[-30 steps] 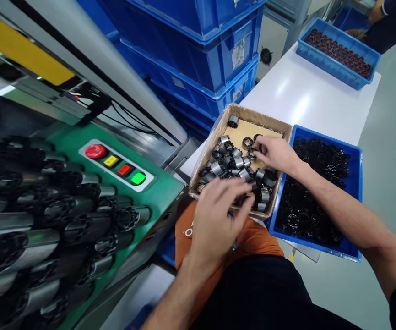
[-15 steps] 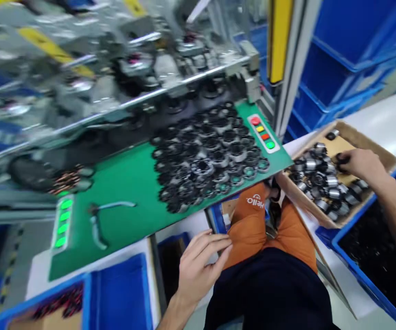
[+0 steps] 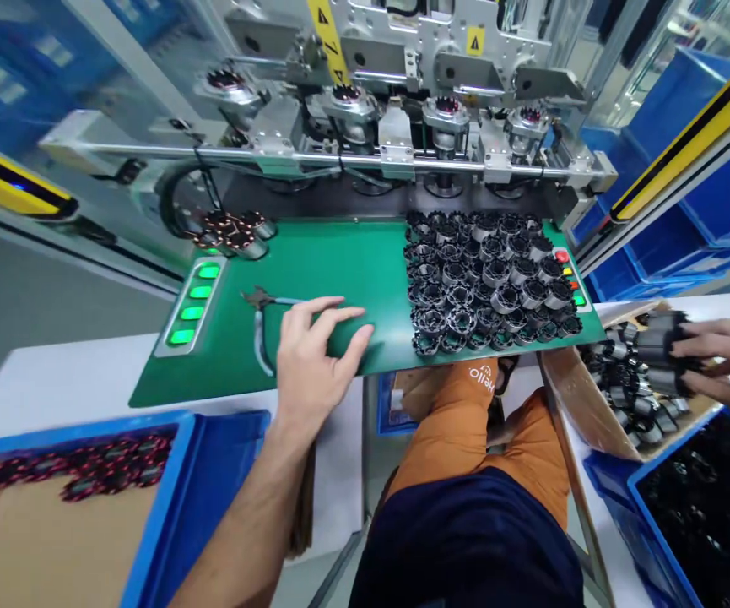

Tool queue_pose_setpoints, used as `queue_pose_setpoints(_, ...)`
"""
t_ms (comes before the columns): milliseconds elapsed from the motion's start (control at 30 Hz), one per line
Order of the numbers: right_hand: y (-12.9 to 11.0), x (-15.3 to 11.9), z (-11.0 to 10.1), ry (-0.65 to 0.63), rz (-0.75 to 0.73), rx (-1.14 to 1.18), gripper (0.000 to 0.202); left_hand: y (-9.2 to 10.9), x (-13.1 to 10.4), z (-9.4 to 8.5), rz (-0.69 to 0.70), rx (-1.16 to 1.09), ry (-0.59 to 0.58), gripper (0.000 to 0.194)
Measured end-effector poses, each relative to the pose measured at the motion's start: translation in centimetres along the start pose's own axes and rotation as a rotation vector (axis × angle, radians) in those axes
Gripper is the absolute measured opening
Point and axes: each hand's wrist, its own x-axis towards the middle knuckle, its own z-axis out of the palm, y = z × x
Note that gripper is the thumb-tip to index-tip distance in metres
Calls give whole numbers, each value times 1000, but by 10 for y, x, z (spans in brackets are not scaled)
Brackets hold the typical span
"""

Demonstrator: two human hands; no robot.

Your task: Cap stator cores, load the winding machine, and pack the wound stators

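My left hand (image 3: 317, 350) hovers over the front of the green work surface (image 3: 339, 262), fingers spread and nothing in them. Beside it lie the side cutters (image 3: 262, 325), with blue handles apart, partly covered by my fingers. At the right edge my right hand (image 3: 728, 359) grips motor stator cores (image 3: 662, 350), grey metal rings with black toothed ends; their exact number is unclear. They are above a cardboard box (image 3: 576, 405) of similar loose cores. Many stator cores (image 3: 494, 274) stand in stacked rows on the right of the green surface.
Behind stands a machine with metal spindles (image 3: 446, 118) and a horizontal bar. Copper-wound parts (image 3: 231, 232) sit at the back left near green lit buttons (image 3: 195, 312). Blue bins (image 3: 181, 456) flank my legs; the right bin (image 3: 706, 490) holds black parts.
My left hand has moved from above my lap to over the green surface. My right hand has lifted stator cores out of the cardboard box. The view has turned left.
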Motion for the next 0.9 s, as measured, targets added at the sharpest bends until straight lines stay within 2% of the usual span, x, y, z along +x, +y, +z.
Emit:
queue_pose_setpoints(100,-92,71,-39,19,-404,99,28,3,4,11,-14,27,-7,35)
queue_pose_setpoints(167,-140,123,-52,7,-610,89,34,5,2,12,-28,30,2,34)
queue_pose_setpoints(233,-171,171,-56,-70,-718,43,34,6,0,10,-28,13,23,33)
queue_pose_setpoints(300,-189,213,-51,-154,-765,14,33,6,-1,8,-23,3,36,30)
queue_pose_setpoints(400,-199,267,-31,-265,-715,53,35,9,-1,8,-28,10,44,25)
queue_pose_setpoints(500,-197,312,0,-366,-533,116,38,11,-1,8,-40,19,62,20)
queue_pose_setpoints(600,-184,343,34,-467,-284,135,52,12,-2,6,-47,16,60,18)
queue_pose_setpoints(667,-176,354,49,-506,-162,141,55,11,-3,5,-47,15,51,18)
queue_pose_setpoints(700,-175,356,53,-531,-147,145,52,11,-4,5,-43,16,51,19)
queue_pose_setpoints(767,-177,356,50,-601,-219,151,40,10,-4,4,-23,21,56,20)
queue_pose_setpoints(833,-187,352,37,-639,-341,157,26,9,-4,4,-2,26,56,19)
queue_pose_setpoints(900,-200,347,22,-615,-440,135,21,10,-3,3,8,30,53,19)
